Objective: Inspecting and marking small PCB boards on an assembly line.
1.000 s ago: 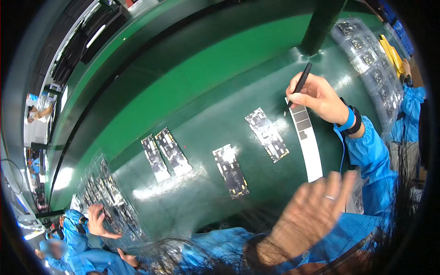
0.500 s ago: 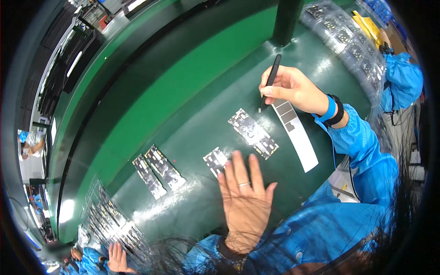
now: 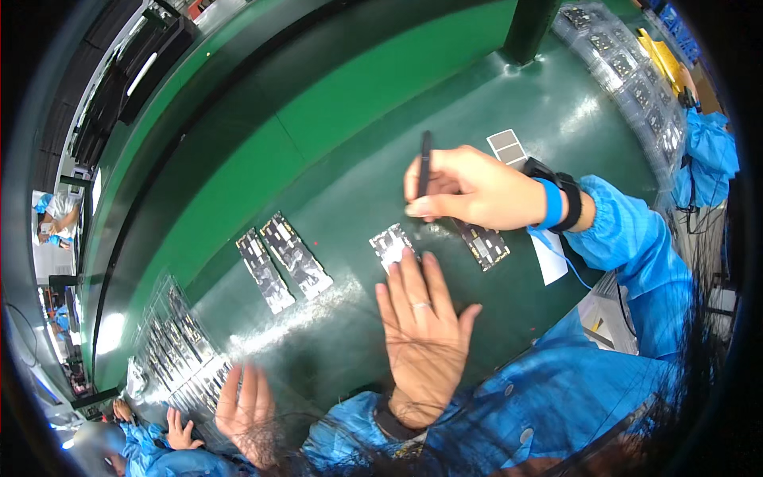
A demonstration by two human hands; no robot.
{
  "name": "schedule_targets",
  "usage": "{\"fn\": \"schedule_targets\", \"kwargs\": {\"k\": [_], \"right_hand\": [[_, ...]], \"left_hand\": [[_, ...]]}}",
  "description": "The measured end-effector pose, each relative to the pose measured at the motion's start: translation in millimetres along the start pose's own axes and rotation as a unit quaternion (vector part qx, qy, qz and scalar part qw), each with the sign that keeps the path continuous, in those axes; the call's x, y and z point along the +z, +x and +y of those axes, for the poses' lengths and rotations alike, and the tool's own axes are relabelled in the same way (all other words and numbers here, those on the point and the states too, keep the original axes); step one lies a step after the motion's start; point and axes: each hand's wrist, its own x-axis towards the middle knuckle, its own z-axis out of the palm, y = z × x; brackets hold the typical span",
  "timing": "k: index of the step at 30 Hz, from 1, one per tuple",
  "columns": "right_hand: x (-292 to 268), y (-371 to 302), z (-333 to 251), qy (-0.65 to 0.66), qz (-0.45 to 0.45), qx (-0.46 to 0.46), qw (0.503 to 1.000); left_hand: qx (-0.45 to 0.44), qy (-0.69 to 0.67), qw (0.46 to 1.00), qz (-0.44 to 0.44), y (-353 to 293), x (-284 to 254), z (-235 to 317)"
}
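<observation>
My left hand (image 3: 423,330) lies flat, fingers spread, with its fingertips on the lower end of a small circuit board (image 3: 389,241). Above and to the right, my right hand (image 3: 461,187) pinches slim black tweezers (image 3: 425,163); their tip is hidden behind the fingers. Under that hand a wider circuit board (image 3: 485,245) shows only in part. Partly behind my right wrist lies a white strip (image 3: 550,262) with grey rectangular stickers (image 3: 507,147) at its far end. Two narrow circuit boards (image 3: 265,270) (image 3: 296,256) rest side by side farther left.
The green work mat (image 3: 350,191) carries all this. A clear tray of boards (image 3: 632,75) stands far right, near a post (image 3: 528,32). More boards sit in a clear tray (image 3: 179,342) at lower left, beside another person's hands (image 3: 248,409). A blue sleeve (image 3: 707,159) shows at right.
My right hand has moved left with the tweezers, from beside the sticker strip to over the wider board. My left hand stays flat. Another person's hand has come in at lower left.
</observation>
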Motion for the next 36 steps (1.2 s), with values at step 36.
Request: {"fn": "schedule_targets", "kwargs": {"k": [36], "right_hand": [[11, 36, 21, 0.018, -0.062, 0.019, 0.998]], "left_hand": [[0.004, -0.058, 0.998, 0.000, 10, 10, -2]]}}
